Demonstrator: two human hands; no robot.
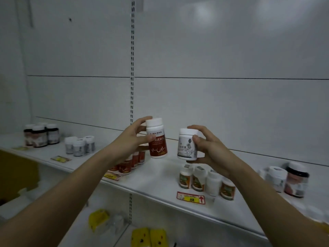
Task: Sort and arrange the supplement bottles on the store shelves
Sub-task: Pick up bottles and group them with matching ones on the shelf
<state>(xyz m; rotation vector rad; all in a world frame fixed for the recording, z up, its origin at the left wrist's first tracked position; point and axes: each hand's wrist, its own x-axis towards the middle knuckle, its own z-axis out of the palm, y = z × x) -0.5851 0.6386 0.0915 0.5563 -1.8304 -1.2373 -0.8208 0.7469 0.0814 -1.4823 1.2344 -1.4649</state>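
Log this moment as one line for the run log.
left hand: holds red-label bottle | right hand: holds white-label bottle | both above shelf

White-capped plastic bottle with dark red label and white heartbeat line (pixel 157 139). White plastic bottle with pale grey floral label (pixel 188 145). White metal shelf (pixel 160 179). Yellow-and-red price tag with red arrow (pixel 191 198). Yellow boxes with black spots (pixel 148 237).
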